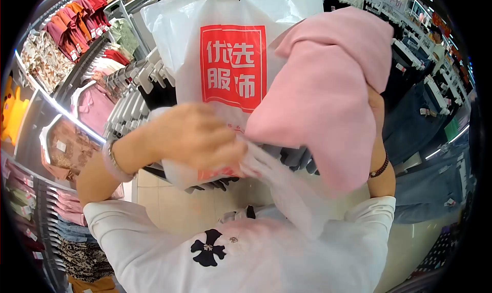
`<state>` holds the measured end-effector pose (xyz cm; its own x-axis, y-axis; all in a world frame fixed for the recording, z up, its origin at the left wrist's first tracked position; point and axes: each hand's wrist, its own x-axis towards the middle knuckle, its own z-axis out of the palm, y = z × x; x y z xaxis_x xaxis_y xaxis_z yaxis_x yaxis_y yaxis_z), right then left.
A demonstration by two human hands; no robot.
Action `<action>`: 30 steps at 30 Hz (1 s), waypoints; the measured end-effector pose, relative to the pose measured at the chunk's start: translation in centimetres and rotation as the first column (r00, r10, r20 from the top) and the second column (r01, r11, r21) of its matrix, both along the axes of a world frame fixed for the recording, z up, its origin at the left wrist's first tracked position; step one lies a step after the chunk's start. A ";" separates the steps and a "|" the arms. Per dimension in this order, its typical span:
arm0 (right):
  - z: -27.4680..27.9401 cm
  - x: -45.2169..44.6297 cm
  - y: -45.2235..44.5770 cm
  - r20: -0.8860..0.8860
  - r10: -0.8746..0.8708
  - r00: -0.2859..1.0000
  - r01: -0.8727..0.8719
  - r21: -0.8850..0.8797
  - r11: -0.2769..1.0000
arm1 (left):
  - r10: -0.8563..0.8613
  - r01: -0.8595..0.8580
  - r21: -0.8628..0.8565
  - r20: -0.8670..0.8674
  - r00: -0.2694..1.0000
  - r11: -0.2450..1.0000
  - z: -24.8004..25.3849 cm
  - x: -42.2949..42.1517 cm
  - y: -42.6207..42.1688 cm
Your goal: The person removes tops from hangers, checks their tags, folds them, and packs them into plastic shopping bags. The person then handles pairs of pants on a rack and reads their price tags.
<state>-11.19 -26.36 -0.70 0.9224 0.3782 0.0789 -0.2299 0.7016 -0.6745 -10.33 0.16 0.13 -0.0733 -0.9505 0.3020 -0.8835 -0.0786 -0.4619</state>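
My left hand [197, 138] is closed in a fist around the gathered edge of a thin white plastic bag [292, 190], which trails down to the right in front of my shirt. Motion blurs the fingers a little. Folded pink cloth, apparently a garment [325, 95], rests in my right hand [376, 108], whose fingers are mostly hidden behind it. Behind both hands lies a white plastic shopping bag [179, 47] with a red printed square. Whether this and the bag in my left fist are one bag, I cannot tell.
Beneath the printed bag runs a rack of white hangers [136, 106]. Clothes hang on the left, among them a pink top [95, 103]. Jeans [417, 124] hang on the right. A tiled floor [179, 206] shows below.
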 end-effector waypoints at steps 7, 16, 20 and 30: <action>1.6 1.5 -1.4 0.119 -0.004 0.993 -0.001 0.035 0.999 | 0.288 -0.284 -0.073 0.062 0.955 0.956 -1.1 2.5 1.6; -3.0 -1.2 -1.8 0.002 -0.044 0.999 0.044 0.082 0.996 | 0.035 -0.033 0.050 -0.050 0.998 0.998 -5.8 -1.9 -0.9; -6.9 -2.1 -1.2 0.028 -0.283 0.959 0.283 -0.204 0.937 | -0.139 0.140 -0.075 0.022 0.990 0.987 -6.3 -3.9 -1.9; -11.5 -2.4 -1.5 0.427 0.679 0.597 -0.150 -0.772 0.618 | -0.238 0.240 -0.057 0.039 0.971 0.969 -4.1 -7.4 -2.2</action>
